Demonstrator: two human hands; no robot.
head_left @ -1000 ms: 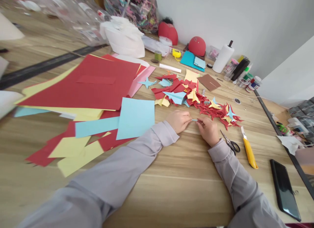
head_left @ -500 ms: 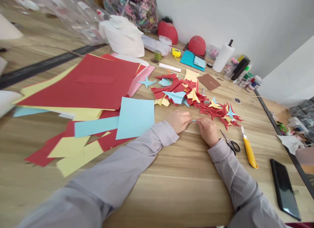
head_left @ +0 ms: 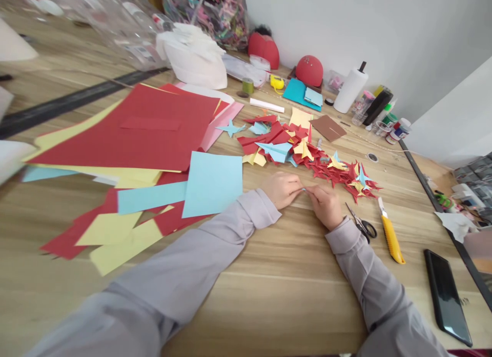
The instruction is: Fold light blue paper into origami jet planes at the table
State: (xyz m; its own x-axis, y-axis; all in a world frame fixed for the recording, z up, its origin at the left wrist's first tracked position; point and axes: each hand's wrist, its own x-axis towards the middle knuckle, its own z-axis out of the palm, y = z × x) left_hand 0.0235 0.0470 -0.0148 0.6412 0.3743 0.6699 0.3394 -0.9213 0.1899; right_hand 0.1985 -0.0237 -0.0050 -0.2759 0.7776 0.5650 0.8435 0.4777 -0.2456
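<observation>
My left hand (head_left: pixel 282 190) and my right hand (head_left: pixel 325 205) meet over the wooden table, fingertips pinched together. Between them a tiny bit of light blue paper (head_left: pixel 304 189) shows; the fingers hide most of it. Just beyond my hands lies a heap of folded red, yellow and blue paper pieces (head_left: pixel 319 164), some shaped like pointed stars. Left of my left hand is a square blue sheet (head_left: pixel 215 185), with a blue paper strip (head_left: pixel 151 198) partly beneath it. Black-handled scissors (head_left: pixel 365 227) rest right of my right hand, beside a yellow box cutter (head_left: pixel 392 239).
Large red sheets (head_left: pixel 126 131) are stacked at the left, with yellow paper scraps (head_left: pixel 126 246) in front. A black phone (head_left: pixel 448 295) lies at the right edge. Along the wall stand a white paper roll (head_left: pixel 350 90), several small bottles and a red pincushion (head_left: pixel 309 71).
My fingertips have drawn slightly closer together, and less of the blue paper shows between them. The other things stay in place.
</observation>
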